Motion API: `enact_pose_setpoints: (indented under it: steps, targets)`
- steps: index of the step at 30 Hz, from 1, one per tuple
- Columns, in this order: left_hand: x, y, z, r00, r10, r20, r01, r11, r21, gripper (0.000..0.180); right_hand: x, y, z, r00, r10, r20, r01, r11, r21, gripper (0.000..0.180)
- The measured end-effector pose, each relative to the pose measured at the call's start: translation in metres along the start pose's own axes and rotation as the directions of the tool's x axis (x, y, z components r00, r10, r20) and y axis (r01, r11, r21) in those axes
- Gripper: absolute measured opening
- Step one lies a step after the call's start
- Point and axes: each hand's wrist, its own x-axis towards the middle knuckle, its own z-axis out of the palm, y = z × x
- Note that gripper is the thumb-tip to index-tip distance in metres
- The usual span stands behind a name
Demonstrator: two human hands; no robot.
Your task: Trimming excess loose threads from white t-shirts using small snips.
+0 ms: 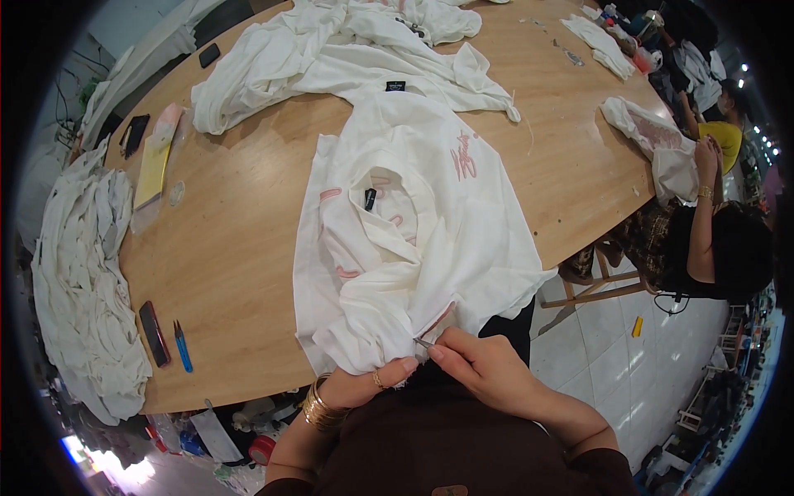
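Note:
A white shirt (480, 215) with pink embroidery lies over the table's near edge, its collar toward me and its near part bunched up. Folds of that cloth are pinched by my left hand (364, 385), which wears bangles and a ring; some of its fingers are hidden in the fabric. Close beside it, my right hand (471, 364) is closed around a small metal tool with a pointed tip (423, 341). The tip touches the cloth near a pink stitched line. Most of the tool is covered by my fingers, so its kind is unclear.
On the wooden table (240, 248) lie a red-edged phone (155, 334), blue-handled snips (182, 347) and a yellow pad (152, 169). White garments pile up at the left (87, 289) and far side (273, 66). A co-worker (703, 240) sits at the right, handling white cloth (662, 149).

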Motion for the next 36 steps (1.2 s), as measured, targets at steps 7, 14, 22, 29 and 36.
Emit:
enact_pose_setpoints:
  steps: [7,14,22,29,36]
  targets:
    - [0.0007,0.0015,0.0003,1.000,-0.007,-0.016,0.007,0.999,-0.042,0.049,-0.0002,0.0009,-0.0003,1.000,-0.008,0.000,0.008,0.999,0.036,0.023]
    - [-0.0001,-0.0012,-0.0027,1.000,-0.023,-0.008,0.022,0.999,-0.043,0.048,0.0009,0.0002,-0.0024,0.997,0.037,0.063,-0.045,0.991,0.123,0.023]
    - [0.0003,0.0000,-0.0001,1.000,-0.011,-0.014,0.010,0.998,-0.056,0.047,-0.0010,-0.0020,-0.0023,1.000,0.010,0.023,-0.011,0.999,0.042,0.023]
    - [0.0007,-0.0027,0.0003,0.999,-0.044,-0.018,0.043,0.997,-0.060,0.049,-0.0006,-0.0023,-0.0019,1.000,0.004,0.024,-0.005,0.999,0.052,0.022]
    - [0.0005,-0.0060,0.0009,0.999,-0.006,-0.046,0.003,0.997,-0.083,0.052,-0.0019,-0.0013,-0.0007,1.000,-0.002,0.012,0.001,0.999,0.047,0.022]
